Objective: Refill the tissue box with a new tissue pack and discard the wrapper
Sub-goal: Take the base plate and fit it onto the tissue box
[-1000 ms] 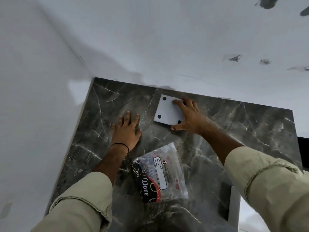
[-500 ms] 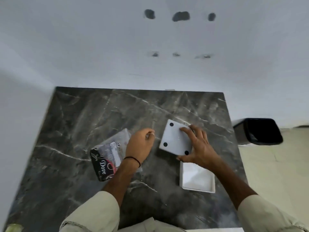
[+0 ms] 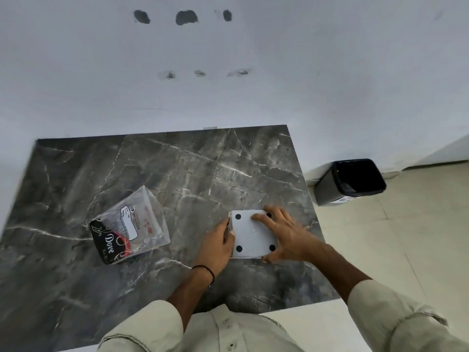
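Note:
A white square panel with black round pads at its corners, the tissue box's base (image 3: 251, 236), lies flat over the box on the dark marble table (image 3: 152, 174). My right hand (image 3: 284, 236) presses on it from the right with fingers spread over its top. My left hand (image 3: 218, 246) grips the box's left edge. The clear plastic wrapper (image 3: 130, 226) with black and red "Dove" print lies flat and crumpled on the table to the left, apart from both hands. The box body under the panel is hidden.
A black waste bin (image 3: 350, 181) stands open on the tiled floor to the right of the table, against the white wall. The table's right and near edges run close to the box.
The white panel went from beside the open white tray onto the top of it. My left hand moved right from the wrapper to the box's left side. The camera view shifted.

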